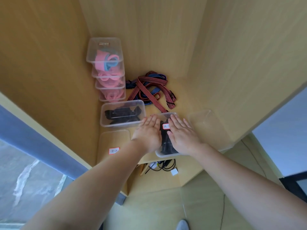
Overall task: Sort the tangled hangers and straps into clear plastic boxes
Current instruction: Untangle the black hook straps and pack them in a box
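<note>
- The left hand (148,130) and right hand (181,136) lay flat, fingers straight, pressing the lid of a clear plastic box (164,154) of black items at the front edge of the shelf (191,100)
- That box looked light, thin-walled and slippery; it would likely be best pressed along the lid's rim, or held by its long sides
- The striped straps (150,87) lay tangled just behind it, unboxed; soft and limp, they would probably snag, so a buckle end seemed the place to lift
</note>
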Demonstrator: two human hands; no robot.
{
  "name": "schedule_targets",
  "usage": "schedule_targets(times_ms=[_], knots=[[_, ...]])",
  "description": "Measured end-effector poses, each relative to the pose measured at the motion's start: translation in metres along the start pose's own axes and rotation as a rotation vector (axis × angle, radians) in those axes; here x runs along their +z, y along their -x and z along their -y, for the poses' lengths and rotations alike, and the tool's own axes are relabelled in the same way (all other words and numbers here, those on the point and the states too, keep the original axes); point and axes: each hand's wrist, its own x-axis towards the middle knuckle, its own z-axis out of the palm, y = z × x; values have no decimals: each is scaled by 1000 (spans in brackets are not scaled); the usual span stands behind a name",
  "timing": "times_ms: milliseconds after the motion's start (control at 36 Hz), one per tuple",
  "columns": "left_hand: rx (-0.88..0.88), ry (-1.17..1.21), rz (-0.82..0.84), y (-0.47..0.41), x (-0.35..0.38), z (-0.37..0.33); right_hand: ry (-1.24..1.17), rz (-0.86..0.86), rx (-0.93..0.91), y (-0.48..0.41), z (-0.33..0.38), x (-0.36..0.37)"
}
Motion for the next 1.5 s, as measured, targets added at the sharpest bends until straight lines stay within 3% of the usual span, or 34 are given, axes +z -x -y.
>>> schedule_targets(times_ms=[278,444,528,639,806,1000,1195,1500], knots=[[-1,32,2,-3,3,0,-70,-11,-18,-3,-1,1],[18,174,-152,10,2,1,-149,64,-17,-1,-2,-11],[14,339,-256,25,5,5,-297,-13,66,8,0,-17],[-97,498,-273,49,3,-1,-464,-185,233,21,7,-21],[-197,714,-189,56,4,-17,-655,-128,407,23,10,-27],[-178,668,-342,56,-9,-28,-738,-189,363,29,-5,-48],[-158,632,-505,60,-40,-30,-866,-243,204,3,-10,-89],[-194,545,-532,85,-53,34,-615,-65,-42,-65,51,-123]])
